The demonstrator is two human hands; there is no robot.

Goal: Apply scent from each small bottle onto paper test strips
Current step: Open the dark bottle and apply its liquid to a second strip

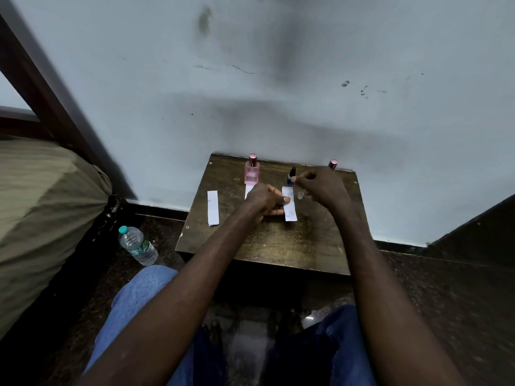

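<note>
Paper strip pinned for scenting.
My left hand lies flat on it; my right hand pinches the dark bottle just beyond. I'd dab lightly.

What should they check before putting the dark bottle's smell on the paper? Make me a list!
1. Strip held still: left hand presses the right paper strip onto the table: ok.
2. Dark blue bottle upright behind that strip: ok.
3. Right hand grip: fingertips pinched at the bottle's top; what they hold: cannot tell.
4. Small clear cap beside the strip, not on it: ok.
5. Pink bottle capped, out of the way: ok.
6. Spare strip free on the left: ok.
</note>
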